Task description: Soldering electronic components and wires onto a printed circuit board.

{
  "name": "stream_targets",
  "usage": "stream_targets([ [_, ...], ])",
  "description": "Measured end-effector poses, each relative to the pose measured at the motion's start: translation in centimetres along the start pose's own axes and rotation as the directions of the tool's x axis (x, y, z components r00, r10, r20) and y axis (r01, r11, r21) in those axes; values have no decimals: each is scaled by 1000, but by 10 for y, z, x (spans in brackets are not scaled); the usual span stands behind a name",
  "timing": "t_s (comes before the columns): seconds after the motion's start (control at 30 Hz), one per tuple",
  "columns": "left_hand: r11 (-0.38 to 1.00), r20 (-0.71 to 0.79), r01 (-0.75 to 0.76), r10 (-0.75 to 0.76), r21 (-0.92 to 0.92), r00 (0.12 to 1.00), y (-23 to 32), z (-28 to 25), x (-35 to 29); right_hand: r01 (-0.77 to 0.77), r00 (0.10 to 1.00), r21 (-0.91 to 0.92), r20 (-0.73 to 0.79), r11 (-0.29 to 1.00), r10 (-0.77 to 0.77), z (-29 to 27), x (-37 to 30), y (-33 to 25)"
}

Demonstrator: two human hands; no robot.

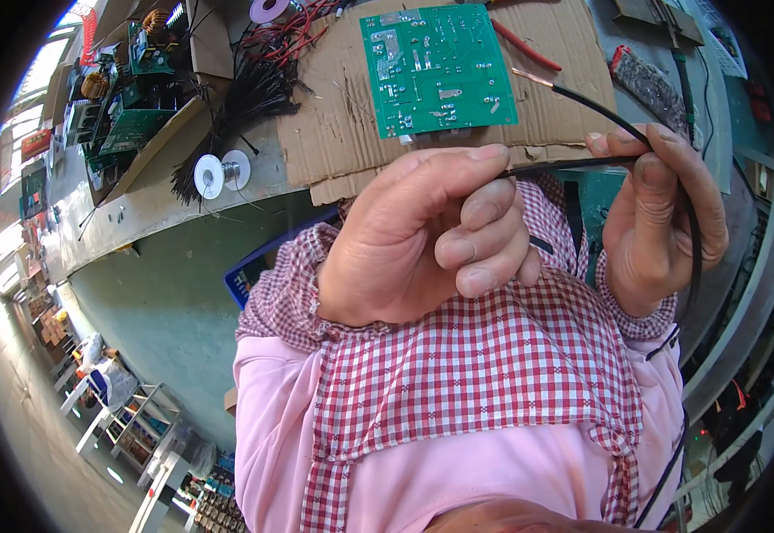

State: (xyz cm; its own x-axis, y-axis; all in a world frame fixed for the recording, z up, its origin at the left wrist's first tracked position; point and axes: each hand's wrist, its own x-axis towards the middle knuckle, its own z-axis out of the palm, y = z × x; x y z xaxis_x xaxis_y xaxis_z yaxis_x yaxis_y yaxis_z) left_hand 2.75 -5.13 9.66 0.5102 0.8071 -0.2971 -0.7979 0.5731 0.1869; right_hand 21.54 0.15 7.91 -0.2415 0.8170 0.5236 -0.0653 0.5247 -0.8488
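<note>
My left hand (436,226) is closed, its thumb and forefinger pinching a black cable (578,164) stretched across to my right hand (666,213). The right hand's fingers are closed on the cable too, with thumb and forefinger pressed together. From the right fingers a black length with a bare copper end (531,78) points up and left, over the cardboard beside the board. More black cable hangs down past the right palm. A short black tip shows below the left fingers; what it belongs to is hidden. Beyond my hands lies a green circuit board (440,71), solder side up.
Cardboard (325,133) lies under the board, with a thick red wire (526,44) beside it. At left are black cable ties (249,98), a wire spool (212,176) and a box of assembled boards (142,124). A bubble-wrapped bundle (649,89) lies at right.
</note>
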Motion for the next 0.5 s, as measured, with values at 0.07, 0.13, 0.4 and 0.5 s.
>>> stream_targets([
  [0.07, 999, 1, 0, 0, -37, 1000, -5, -4, -1, -22, 1000, -3, 0, 1000, 22, 0, -3, 1],
  [0.13, 997, 2, 3, -2, -73, 1000, -8, -7, -2, -44, 999, -7, -4, 999, 44, 0, -5, 2],
  [0.4, 695, -10, -323, 429, 642, 903, -2, -21, -5, -99, 994, 26, -41, 995, 100, -4, -6, 11],
  [0.5, 21, 323, -476, 708, 879, 628, 6, -34, 6, -120, 992, 17, -37, 993, 120, -8, -4, 12],
])
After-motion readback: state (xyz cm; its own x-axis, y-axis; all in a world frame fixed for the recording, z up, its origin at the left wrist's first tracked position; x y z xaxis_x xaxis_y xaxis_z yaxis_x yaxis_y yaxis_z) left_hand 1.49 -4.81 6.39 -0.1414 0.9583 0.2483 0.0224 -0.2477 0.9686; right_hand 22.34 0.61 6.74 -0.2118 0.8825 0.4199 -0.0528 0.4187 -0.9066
